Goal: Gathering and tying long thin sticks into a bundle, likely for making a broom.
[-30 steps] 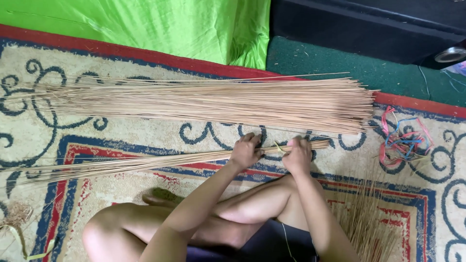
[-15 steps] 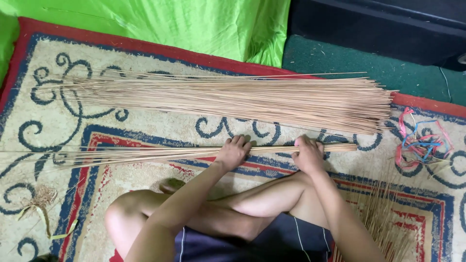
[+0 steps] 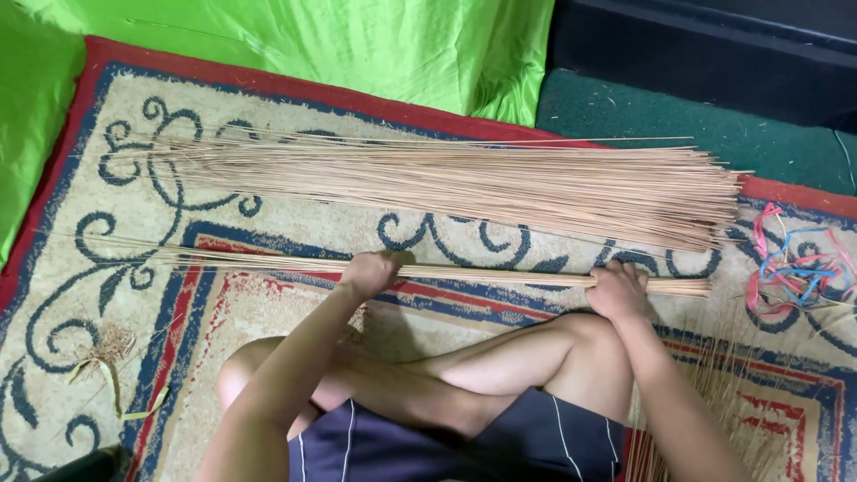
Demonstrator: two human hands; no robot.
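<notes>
Head view: both hands' grip closed around thin stick bundle [image 3: 500, 275], lying left-right.

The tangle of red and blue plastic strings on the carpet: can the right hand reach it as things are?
Probably yes: the strings lie just beyond the right hand, with only bare patterned carpet between, though that hand grips a thin stick bundle.

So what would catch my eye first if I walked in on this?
Probably the big pile of thin tan sticks fanned across the patterned carpet. Nearer the seated person, the left hand and right hand grip a thinner bundle. Bright green cloth lies behind.
</notes>
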